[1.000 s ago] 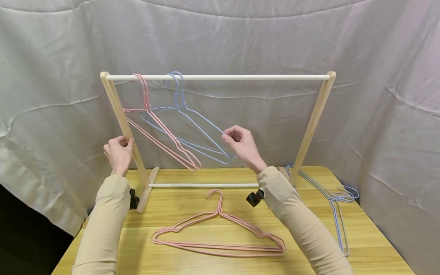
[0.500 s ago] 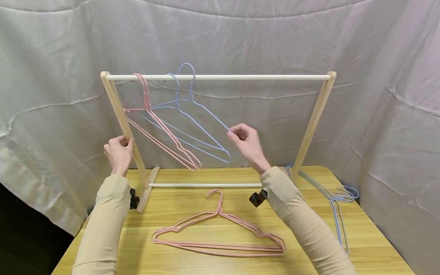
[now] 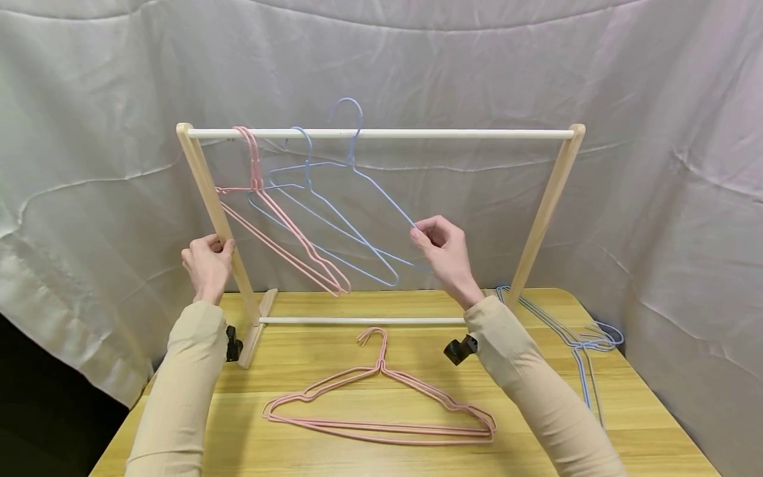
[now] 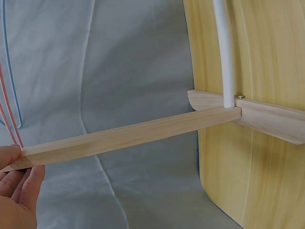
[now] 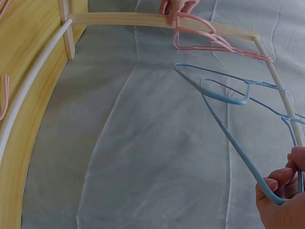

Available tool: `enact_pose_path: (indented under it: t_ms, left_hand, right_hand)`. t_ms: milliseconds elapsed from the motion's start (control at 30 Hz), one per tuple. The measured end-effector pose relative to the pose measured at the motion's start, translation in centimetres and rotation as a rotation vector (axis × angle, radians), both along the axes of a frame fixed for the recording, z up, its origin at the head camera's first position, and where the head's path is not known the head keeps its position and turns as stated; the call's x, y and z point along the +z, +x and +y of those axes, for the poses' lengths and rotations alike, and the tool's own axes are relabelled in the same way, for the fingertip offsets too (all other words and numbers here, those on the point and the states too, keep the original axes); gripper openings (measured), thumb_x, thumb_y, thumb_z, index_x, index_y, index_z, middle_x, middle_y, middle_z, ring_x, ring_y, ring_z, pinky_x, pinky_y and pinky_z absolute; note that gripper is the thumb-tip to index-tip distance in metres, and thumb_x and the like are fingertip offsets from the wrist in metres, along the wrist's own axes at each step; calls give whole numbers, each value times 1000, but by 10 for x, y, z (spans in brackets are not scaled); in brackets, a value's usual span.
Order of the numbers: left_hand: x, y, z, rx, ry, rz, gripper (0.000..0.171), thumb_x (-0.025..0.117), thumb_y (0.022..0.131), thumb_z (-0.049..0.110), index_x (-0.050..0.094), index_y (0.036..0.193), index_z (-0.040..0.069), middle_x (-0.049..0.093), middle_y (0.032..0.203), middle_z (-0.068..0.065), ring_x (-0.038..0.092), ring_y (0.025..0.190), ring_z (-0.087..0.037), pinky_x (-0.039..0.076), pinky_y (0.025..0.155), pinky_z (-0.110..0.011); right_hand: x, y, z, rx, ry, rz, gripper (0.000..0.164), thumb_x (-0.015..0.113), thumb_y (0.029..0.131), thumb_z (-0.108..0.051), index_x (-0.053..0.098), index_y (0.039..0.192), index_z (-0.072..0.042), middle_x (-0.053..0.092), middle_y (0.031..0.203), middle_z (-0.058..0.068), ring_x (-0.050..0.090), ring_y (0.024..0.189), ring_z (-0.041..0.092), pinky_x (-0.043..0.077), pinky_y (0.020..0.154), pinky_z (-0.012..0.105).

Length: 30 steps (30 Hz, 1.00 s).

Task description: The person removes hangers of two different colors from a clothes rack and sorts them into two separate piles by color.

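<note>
My right hand (image 3: 444, 255) pinches the lower right corner of a blue wire hanger (image 3: 359, 119) between thumb and fingers. That hanger's hook rises above the white rod (image 3: 465, 134) of a wooden rack, and its body tilts down to the right. Farther left, a second blue hanger (image 3: 308, 156) hangs on the rod, followed by two pink hangers (image 3: 256, 169) side by side. My left hand (image 3: 208, 268) grips the rack's left wooden post (image 3: 205, 179). In the left wrist view, the thumb (image 4: 9, 155) and fingers lie on opposite sides of that post.
Pink hangers (image 3: 380, 365) lie stacked on the wooden table (image 3: 334, 391) in front of the rack's lower bar (image 3: 357, 320). Blue and grey hangers (image 3: 581, 345) lie at the right, by the right post (image 3: 545, 215). A grey curtain (image 3: 465, 73) surrounds the back.
My right hand has moved right with the blue hanger, and its hook has risen from the rod to above it. The left hand stays on the post.
</note>
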<state>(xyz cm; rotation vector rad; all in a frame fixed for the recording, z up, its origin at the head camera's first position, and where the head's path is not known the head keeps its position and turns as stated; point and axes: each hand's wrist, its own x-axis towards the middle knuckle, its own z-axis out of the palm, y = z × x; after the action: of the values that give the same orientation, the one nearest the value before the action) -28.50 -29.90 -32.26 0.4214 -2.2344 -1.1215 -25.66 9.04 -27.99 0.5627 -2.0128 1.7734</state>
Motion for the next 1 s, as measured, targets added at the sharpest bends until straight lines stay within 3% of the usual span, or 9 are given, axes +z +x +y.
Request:
enact_pose_path:
  t_ms: [367, 600, 767, 1000]
  left_hand:
    - [-1, -1, -1, -4, 3, -1, 32, 59, 100, 23, 72, 116, -3, 72, 117, -26, 58, 115, -42, 46, 101, -50]
    - [0, 0, -1, 1, 3, 8, 31, 61, 99, 21, 72, 116, -3, 72, 116, -26, 61, 113, -43, 46, 102, -50]
    - [-1, -1, -1, 4, 3, 12, 31, 62, 99, 21, 73, 115, -3, 72, 115, -26, 60, 114, -43, 44, 103, -50]
    - [0, -1, -1, 13, -2, 22, 29, 63, 99, 20, 74, 113, -2, 73, 113, -25, 63, 110, -43, 45, 103, -49]
  right_hand:
    - [-12, 13, 21, -61, -74, 36, 15, 66, 93, 1, 63, 100, 13, 61, 75, -17, 51, 68, 2, 42, 64, 16]
    - [-22, 22, 35, -85, -137, 27, 14, 64, 92, 6, 61, 100, 17, 62, 75, -14, 54, 68, 2, 44, 63, 15]
    - [-31, 28, 45, -101, -194, 10, 16, 67, 93, 1, 61, 98, 15, 62, 74, -12, 54, 66, 1, 45, 62, 15]
    - [-43, 34, 57, -131, -249, 20, 5, 64, 92, 7, 64, 94, 12, 63, 74, -10, 53, 64, 2, 45, 61, 15]
